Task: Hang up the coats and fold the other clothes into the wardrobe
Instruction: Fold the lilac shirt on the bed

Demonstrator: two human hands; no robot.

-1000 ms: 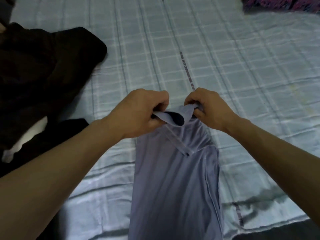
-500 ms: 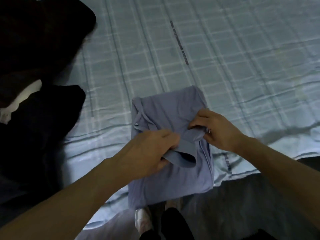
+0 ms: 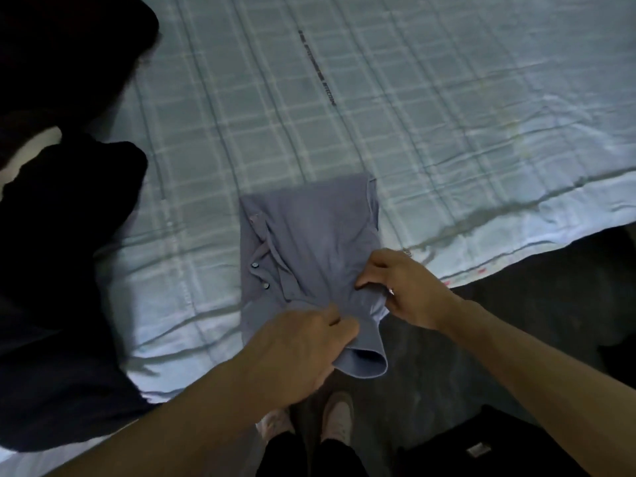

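Observation:
A lavender-blue buttoned shirt (image 3: 316, 242) lies folded into a compact rectangle at the near edge of the bed (image 3: 413, 115). Its collar end hangs a little over the bed's edge. My left hand (image 3: 303, 352) grips the collar fabric at the near left, fingers curled round it. My right hand (image 3: 402, 287) pinches the same folded edge from the right. A pile of dark clothes (image 3: 58, 235) covers the left side of the bed.
The bed carries a pale checked sheet with a broad bare stretch beyond the shirt. Below the edge are a dark floor, my two feet in light shoes (image 3: 337, 421), and a dark bag (image 3: 481, 445) at lower right.
Both hands have drawn the shirt's top end back toward me, doubling the long shirt over into a short rectangle at the bed's edge. The view has tipped down, showing floor and feet.

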